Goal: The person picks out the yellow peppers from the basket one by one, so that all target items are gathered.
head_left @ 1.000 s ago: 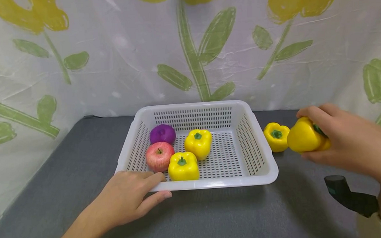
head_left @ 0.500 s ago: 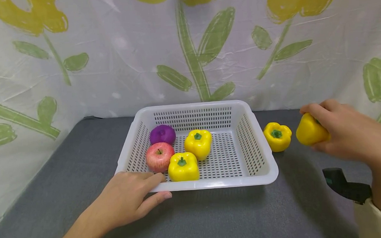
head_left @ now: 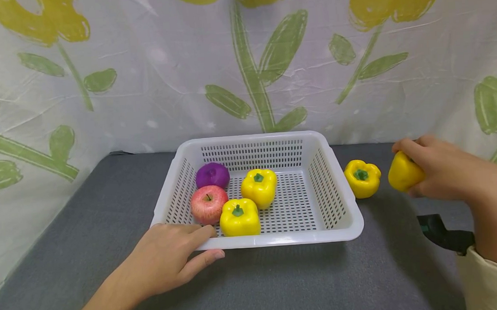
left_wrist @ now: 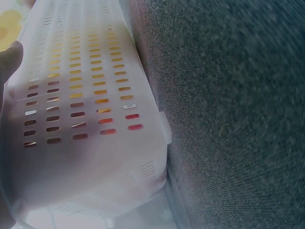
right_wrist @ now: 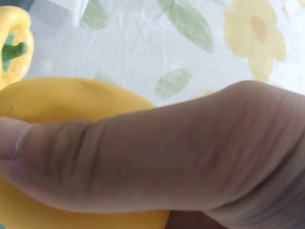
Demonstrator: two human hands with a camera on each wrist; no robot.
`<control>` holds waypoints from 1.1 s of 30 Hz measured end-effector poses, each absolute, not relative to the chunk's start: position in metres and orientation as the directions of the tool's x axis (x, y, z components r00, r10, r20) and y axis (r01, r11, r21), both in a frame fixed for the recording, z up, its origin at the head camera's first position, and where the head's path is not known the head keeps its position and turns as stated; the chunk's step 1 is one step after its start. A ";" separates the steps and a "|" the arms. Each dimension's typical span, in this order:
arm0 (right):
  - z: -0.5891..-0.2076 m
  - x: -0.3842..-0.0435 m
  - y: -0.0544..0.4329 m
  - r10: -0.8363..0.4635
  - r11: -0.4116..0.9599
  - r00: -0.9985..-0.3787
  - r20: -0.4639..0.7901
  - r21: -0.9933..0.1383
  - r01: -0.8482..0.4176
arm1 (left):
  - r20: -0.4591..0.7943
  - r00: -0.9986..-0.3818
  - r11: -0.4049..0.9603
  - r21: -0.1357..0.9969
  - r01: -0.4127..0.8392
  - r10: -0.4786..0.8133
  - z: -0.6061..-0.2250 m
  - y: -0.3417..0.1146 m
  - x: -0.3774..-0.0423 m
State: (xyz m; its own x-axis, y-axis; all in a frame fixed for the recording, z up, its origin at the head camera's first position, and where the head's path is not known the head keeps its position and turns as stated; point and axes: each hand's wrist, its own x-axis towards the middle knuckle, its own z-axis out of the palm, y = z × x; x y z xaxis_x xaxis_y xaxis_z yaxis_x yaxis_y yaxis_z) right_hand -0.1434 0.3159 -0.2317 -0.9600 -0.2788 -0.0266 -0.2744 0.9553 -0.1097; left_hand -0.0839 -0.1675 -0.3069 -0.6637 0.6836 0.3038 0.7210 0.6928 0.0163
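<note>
My right hand (head_left: pixel 445 167) grips a yellow bell pepper (head_left: pixel 404 172) at the right, its thumb laid across the side of the pepper (right_wrist: pixel 71 100) in the right wrist view. Just left of it a second yellow bell pepper (head_left: pixel 362 178) stands stem up beside the basket. My left hand (head_left: pixel 173 253) holds the near rim of the white plastic basket (head_left: pixel 310 237), fingers over the edge and thumb outside. Inside the basket are a red apple (head_left: pixel 209 204), a purple round vegetable (head_left: pixel 213 175) and two yellow bell peppers, one farther back (head_left: pixel 259 188) and one nearer (head_left: pixel 239 218).
A grey cloth (head_left: pixel 295 282) covers the table. Behind it hangs a pale curtain (head_left: pixel 158 85) printed with yellow flowers and green leaves. A black strap device (head_left: pixel 445 234) sits at my right wrist.
My right hand has drawn its pepper slightly right, widening the gap to the standing pepper, and the pepper has turned in its grip. The left hand and basket stay in place.
</note>
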 end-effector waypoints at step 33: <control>-0.254 -0.164 0.314 -0.264 0.958 -0.936 -0.234 -0.173 -0.228 | 0.328 -0.645 0.676 0.025 0.736 0.690 -0.306 -0.168 -0.084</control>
